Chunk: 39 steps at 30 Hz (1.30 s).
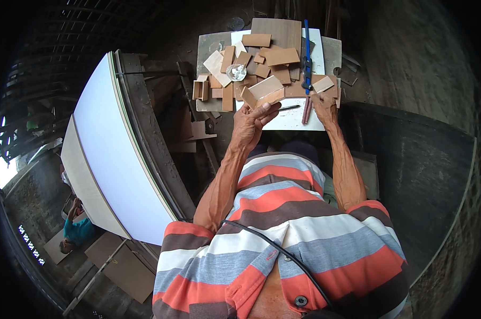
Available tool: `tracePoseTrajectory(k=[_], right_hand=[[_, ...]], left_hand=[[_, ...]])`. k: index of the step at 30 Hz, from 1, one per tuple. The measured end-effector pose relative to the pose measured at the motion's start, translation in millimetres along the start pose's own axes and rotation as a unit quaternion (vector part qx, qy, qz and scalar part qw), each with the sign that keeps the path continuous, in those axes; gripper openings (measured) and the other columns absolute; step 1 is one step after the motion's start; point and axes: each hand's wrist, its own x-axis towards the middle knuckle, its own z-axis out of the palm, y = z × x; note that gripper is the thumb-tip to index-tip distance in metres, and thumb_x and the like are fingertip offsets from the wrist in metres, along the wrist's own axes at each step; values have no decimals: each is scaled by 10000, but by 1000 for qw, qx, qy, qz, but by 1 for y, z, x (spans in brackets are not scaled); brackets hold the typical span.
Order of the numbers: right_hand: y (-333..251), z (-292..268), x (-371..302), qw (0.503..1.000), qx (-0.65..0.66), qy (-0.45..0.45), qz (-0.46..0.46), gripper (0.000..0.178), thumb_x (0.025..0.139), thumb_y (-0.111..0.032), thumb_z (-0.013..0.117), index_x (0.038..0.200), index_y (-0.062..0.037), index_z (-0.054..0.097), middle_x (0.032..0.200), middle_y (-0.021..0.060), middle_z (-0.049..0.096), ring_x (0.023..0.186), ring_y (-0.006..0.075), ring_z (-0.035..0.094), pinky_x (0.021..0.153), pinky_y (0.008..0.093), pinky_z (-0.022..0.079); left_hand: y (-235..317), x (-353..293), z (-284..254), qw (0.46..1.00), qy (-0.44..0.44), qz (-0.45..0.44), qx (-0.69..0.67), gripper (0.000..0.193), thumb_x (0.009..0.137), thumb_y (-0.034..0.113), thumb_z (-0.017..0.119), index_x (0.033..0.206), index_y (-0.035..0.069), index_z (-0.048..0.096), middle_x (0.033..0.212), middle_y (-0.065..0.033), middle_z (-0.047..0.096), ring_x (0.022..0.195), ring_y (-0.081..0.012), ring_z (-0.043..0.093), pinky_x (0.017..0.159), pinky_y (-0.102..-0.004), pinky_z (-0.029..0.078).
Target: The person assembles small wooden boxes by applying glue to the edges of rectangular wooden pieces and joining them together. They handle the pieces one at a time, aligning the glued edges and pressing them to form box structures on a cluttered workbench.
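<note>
My left hand (247, 125) grips a small, partly assembled wooden box (264, 93), thumb on the near wall and fingers beneath. The box's base and upright walls show, and its open side faces up. At the table's right side, my right hand (324, 106) reaches down with fingers bent together beside a small pale wood piece (323, 84). Whatever lies between those fingertips is too small to make out. Just left of that hand lie reddish-brown sticks (307, 110) and a blue bar-shaped tool (307, 64) with a dark sliding part. A dark pen-like tool (289, 107) rests below the box.
Thin wooden pieces (282, 57) are heaped over the worktable (211, 48). Among them stand a clear bowl (236, 73) with white contents and a small box (200, 89). Large white-faced boards (113, 143) lean at left; a dark panel (411, 159) is at right. Another person (76, 231) is far lower left.
</note>
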Motion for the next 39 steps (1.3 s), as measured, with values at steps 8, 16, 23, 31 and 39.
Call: tracePoseTrajectory(k=[8, 16, 23, 31, 39], right_hand=[[4, 32, -6, 990, 137, -41, 20, 299, 907, -209, 512, 905, 58, 646, 698, 92, 631, 470, 158, 572, 401, 313, 457], [69, 35, 22, 977, -116, 74, -166, 247, 884, -154, 460, 849, 34, 617, 860, 238, 647, 702, 401, 621, 628, 443, 491], [66, 20, 23, 990, -100, 100, 4, 312, 882, -228, 451, 861, 20, 640, 863, 284, 627, 841, 467, 603, 720, 490, 466], [65, 25, 22, 993, 68, 98, -10, 266, 878, -206, 562, 908, 23, 696, 719, 91, 692, 635, 207, 636, 632, 350, 491], [66, -4, 49, 975, -116, 186, 43, 225, 857, -220, 577, 909, -31, 688, 802, 160, 697, 726, 318, 664, 683, 414, 515]], left_hand=[[4, 11, -8, 1000, 9, 6, -5, 497, 838, 26, 697, 1247, -83, 437, 1130, -218, 628, 1026, -306, 661, 906, -386, 562], [6, 13, -33, 986, 49, 77, 140, 587, 746, 53, 798, 1229, -43, 477, 1071, -179, 657, 978, -215, 660, 886, -318, 533], [6, 19, -57, 975, 67, 82, 197, 583, 733, 61, 813, 1220, -29, 504, 1058, -161, 661, 966, -204, 654, 864, -304, 526], [7, 23, -62, 975, 40, 98, 193, 497, 769, 22, 768, 1178, -26, 490, 1016, -156, 655, 891, -206, 683, 805, -325, 596], [1, 28, -67, 970, 37, 53, 233, 444, 760, 20, 772, 1123, -7, 517, 1016, -133, 654, 880, -192, 674, 806, -318, 573]])
